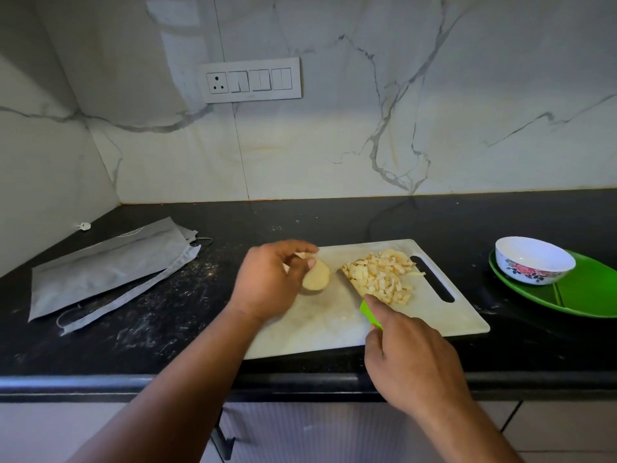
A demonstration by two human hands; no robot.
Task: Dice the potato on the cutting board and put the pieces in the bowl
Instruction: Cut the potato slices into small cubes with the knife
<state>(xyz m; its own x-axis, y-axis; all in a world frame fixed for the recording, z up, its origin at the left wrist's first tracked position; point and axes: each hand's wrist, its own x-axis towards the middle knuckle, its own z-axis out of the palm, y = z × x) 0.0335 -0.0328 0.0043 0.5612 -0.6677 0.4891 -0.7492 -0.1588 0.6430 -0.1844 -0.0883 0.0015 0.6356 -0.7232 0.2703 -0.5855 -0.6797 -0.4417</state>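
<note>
Potato half (316, 275): lying on the left part of the cutting board (334, 325), pale yellow, peeled, rounded side showing; likely resting on its cut face, though that cannot be told for sure.
Diced pieces (379, 277): piling up on the right part of the board, small pale cubes and short sticks, none in the bowl yet.
Left hand (267, 279): fingers curling round the potato half; fingertips also seeming to pinch a small pale scrap above it.
Right hand (412, 357): gripping the green handle of the knife (357, 285), index finger lying along the top; blade pressing against the near edge of the pile.
Handling, judged: firm, dense, moderately heavy for its size; wet starchy surface probably slippery. Best held by the domed back, fingertips tucked away from the blade.
Board: white plastic, matte, rounded corners, slot handle at the right end.
Bowl (534, 260): white, floral print, glossy, sitting on a green plate (587, 292) well to the right of the board.
Countertop (367, 218): black, polished, dusted with pale specks.
</note>
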